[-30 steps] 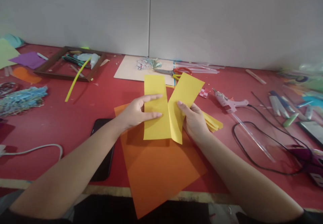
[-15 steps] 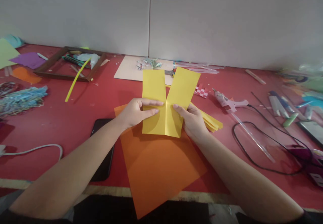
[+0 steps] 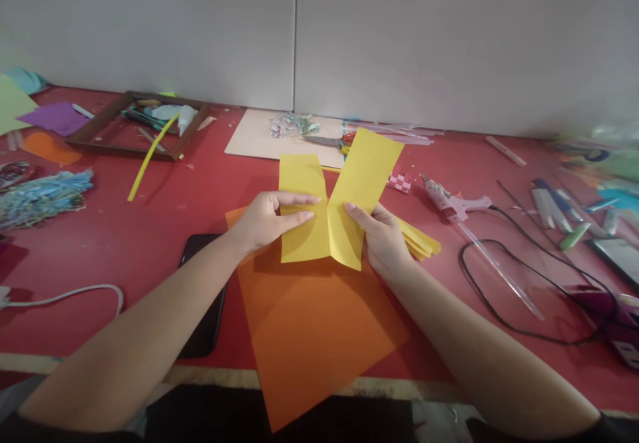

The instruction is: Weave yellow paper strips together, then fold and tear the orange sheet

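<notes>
Two bare hands meet at a yellow paper (image 3: 322,231) above the far part of the orange sheet (image 3: 324,336), whose far edge they mostly hide. The yellow paper's panels splay apart in a V at the top and join at a crease lower down. The right hand (image 3: 387,237) has a closed grip on its right panel, thumb in front, fingers out of sight behind. The left hand (image 3: 264,220) lays its thumb and one finger, spread apart, over the left panel; its other fingers are hidden, so I cannot tell whether that grip is closed.

Right of the orange sheet, folded yellow strips (image 3: 422,240) are partly covered by the right hand; farther right lies a pink glue gun (image 3: 454,205). Beyond the sheet, the yellow paper blocks part of the scissors (image 3: 327,142) and the end of a pink checked piece (image 3: 401,182). Left of the sheet, the forearm crosses a dark phone (image 3: 204,330). Far right of it, a magenta object (image 3: 614,323) is cut off by the picture's edge, too dim to identify.
</notes>
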A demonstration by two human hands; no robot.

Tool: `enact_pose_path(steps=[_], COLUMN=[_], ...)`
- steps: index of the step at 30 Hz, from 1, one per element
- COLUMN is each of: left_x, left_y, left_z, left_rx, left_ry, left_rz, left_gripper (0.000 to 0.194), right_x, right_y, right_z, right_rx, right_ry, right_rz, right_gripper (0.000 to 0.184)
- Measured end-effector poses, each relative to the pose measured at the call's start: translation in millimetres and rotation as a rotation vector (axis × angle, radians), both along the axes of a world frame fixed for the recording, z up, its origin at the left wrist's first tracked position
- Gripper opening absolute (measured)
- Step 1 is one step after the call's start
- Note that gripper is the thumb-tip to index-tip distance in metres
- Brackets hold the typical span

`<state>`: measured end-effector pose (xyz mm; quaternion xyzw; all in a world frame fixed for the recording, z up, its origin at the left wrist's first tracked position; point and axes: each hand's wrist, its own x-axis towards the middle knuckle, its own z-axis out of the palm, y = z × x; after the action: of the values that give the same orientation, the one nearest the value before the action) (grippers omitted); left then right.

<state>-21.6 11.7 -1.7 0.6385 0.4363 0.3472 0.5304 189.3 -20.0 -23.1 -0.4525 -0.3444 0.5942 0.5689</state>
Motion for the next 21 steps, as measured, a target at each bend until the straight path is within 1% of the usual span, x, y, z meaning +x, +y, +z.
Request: enact_pose_path(steps=[2, 5, 7, 9, 11, 16, 21], left_x=[0.1, 0.1, -0.1, -0.3, -0.7, -1.4, -0.4], left_y=[-0.7, -1.3, -1.0, -0.2, 0.8, 2.2, 1.8], left_z=[0.9, 2.2, 2.3, 1.4, -0.3, -3.8, -4.0], left_rx=[-0.002, 0.040, 0.057, 0.034, 0.000, -0.009, 0.005], left_ry=[0.000, 0.026, 0.050, 0.068, 0.070, 0.058, 0.053], left_rz=[-0.004, -0.024, -0.051, -0.089, -0.113, -0.084, -0.076], left_gripper=[0.043, 0.055, 0.050, 0.038, 0.032, 0.033, 0.032], right_x=[0.4, 0.6, 0.4, 0.1, -0.2, -1.0, -2.1], right_y=[0.4, 1.0, 0.9, 0.4, -0.7, -2.9, -2.6], right_z=[-0.4, 0.1, 1.6, 3.4, 4.9, 4.3, 2.5], right_rx=[-0.002, -0.016, -0.038, -0.056, -0.050, -0.036, -0.036], right_ry=[-0.001, -0.003, -0.006, -0.014, -0.011, -0.030, -0.019], right_rz=[0.001, -0.015, -0.046, -0.075, -0.073, 0.018, 0.024], right_gripper=[0.025, 0.027, 0.028, 0.028, 0.030, 0.033, 0.032])
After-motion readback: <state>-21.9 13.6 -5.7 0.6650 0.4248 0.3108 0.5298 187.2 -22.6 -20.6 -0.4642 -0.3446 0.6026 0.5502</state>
